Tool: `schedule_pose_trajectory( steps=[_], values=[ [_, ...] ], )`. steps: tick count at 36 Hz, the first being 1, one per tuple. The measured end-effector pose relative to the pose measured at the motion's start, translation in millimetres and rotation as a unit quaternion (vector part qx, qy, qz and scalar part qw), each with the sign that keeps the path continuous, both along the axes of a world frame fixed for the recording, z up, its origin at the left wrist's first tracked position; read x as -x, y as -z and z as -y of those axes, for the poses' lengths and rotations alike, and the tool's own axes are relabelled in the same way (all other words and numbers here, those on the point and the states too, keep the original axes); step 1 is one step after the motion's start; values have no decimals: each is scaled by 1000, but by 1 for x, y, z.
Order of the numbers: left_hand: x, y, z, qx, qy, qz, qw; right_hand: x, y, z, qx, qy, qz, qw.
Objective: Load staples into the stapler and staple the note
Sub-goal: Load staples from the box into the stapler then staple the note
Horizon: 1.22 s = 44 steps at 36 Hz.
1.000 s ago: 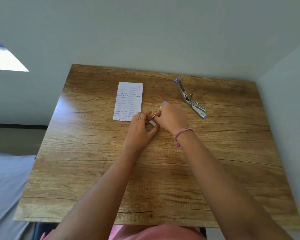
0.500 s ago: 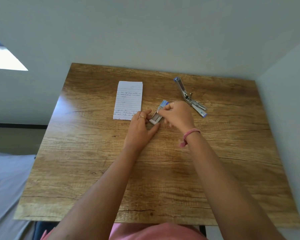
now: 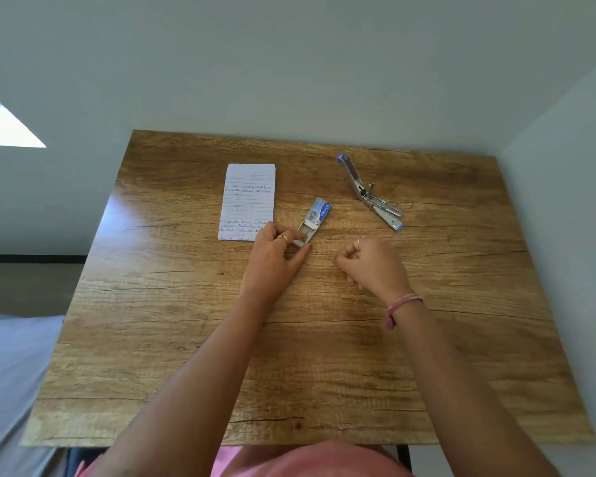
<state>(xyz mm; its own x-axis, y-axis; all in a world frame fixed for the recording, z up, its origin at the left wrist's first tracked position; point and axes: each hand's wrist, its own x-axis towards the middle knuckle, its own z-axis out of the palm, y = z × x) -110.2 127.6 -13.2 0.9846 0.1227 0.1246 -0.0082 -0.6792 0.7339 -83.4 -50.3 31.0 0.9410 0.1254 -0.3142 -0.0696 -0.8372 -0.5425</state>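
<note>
The wooden surface (image 3: 186, 339) carries everything, with the lined note (image 3: 248, 197) lying flat toward the far left of centre. The stapler (image 3: 369, 196) lies swung open at the far right, well apart from the note, its long axis running from far-left to near-right. The staple box (image 3: 312, 223) sits between them, its tray drawn out toward the person and its long axis slanting the same near-left to far-right way. The left hand (image 3: 276, 259) pinches the near end of that tray, fingers (image 3: 286, 237) curled around it and just touching the note's near corner. The right hand (image 3: 375, 263) hovers to the right of the box with its fingers curled in; it may be pinching a strip of staples, but that is too small to tell. The open stapler lies beyond and slightly right of this hand, so the right hand is plainly the nearer one for loading.
</note>
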Motion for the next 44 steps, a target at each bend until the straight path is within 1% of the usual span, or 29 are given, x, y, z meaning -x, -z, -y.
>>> schedule_pose_trajectory(
  steps=[4, 7, 10, 13, 18, 21, 27, 33, 38, 42, 44],
  values=[
    [0, 0, 1, -10, 3, -1, 1000, 2, -1, 7, -27, 5, 8, 1000],
    [0, 0, 1, -9, 5, -1, 1000, 1, -1, 21, -83, 58, 28, 994],
    [1, 0, 1, -7, 7, 3, 1000, -2, 5, 35, -105, 117, 56, 986],
    [1, 0, 1, -7, 6, 8, 1000, -5, 13, 44, -118, 142, 77, 980],
    [0, 1, 1, -8, 8, 7, 1000, -3, 22, 50, -141, 121, 90, 978],
    [0, 2, 0, -9, 8, 4, 1000, -3, 24, 52, -140, 90, 84, 982],
    [-1, 2, 1, -5, 4, 1, 1000, -6, 24, 53, -144, 71, 95, 982],
    [-1, 2, 1, 9, 1, -15, 1000, -8, 28, 51, -124, 61, 123, 983],
    [-2, 4, 1, 11, -7, -28, 1000, -11, 27, 49, -92, 54, 126, 986],
    [-3, 6, 1, 32, -25, -20, 999, -15, 20, 34, -120, 51, 131, 983],
    [-3, 7, 1, 36, -26, -13, 999, -18, 15, 18, -125, 17, 128, 984]
  ],
)
